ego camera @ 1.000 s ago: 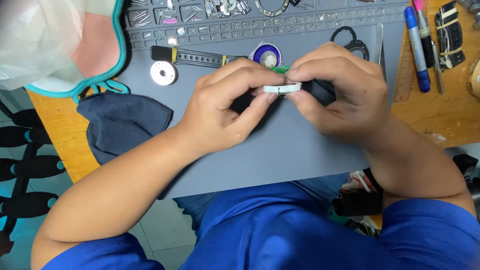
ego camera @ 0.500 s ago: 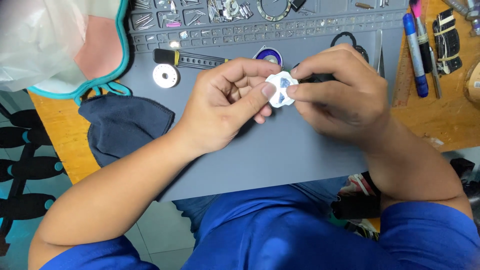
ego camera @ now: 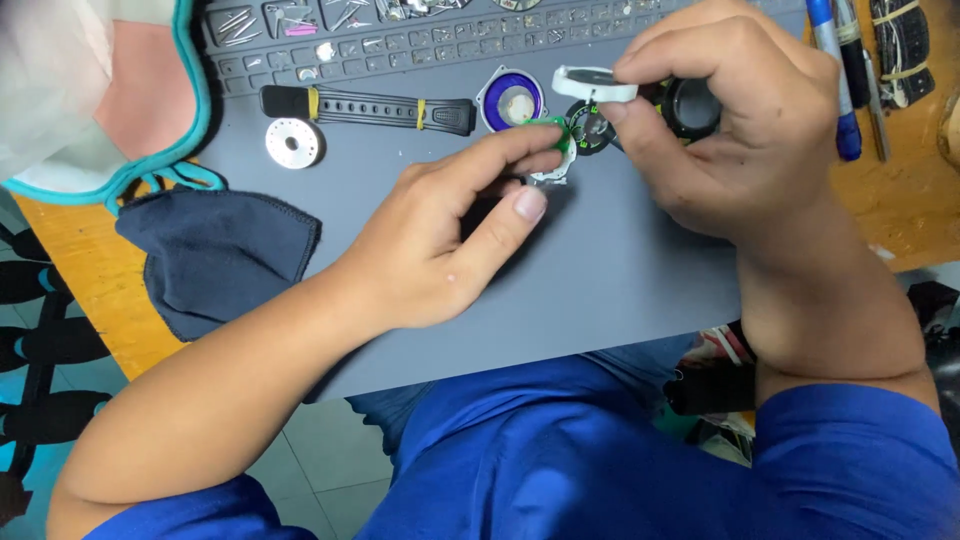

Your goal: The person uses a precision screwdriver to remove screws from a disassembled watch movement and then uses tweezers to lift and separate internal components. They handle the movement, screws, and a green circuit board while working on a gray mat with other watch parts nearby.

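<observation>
My right hand (ego camera: pixel 730 120) pinches a white round plastic ring (ego camera: pixel 594 84) between thumb and forefinger, just above the grey work mat (ego camera: pixel 600 270). Under that hand sit a dark round watch module (ego camera: pixel 590 128) and a black watch case (ego camera: pixel 692 106). My left hand (ego camera: pixel 450 235) reaches forward, its fingertips holding a small green and white part (ego camera: pixel 556 150) against the mat beside the module. A blue round case back (ego camera: pixel 512 100) lies just behind my left fingertips.
A black watch strap (ego camera: pixel 370 108) and a silver disc (ego camera: pixel 294 142) lie on the mat's left. Compartments with small metal parts (ego camera: pixel 330 20) run along the mat's far edge. A dark cloth (ego camera: pixel 215 255) lies left; pens (ego camera: pixel 835 70) lie right on the wooden bench.
Both hands moved apart. The white ring, held by both hands before, is now only in my right hand. My left hand dropped to the green part on the mat.
</observation>
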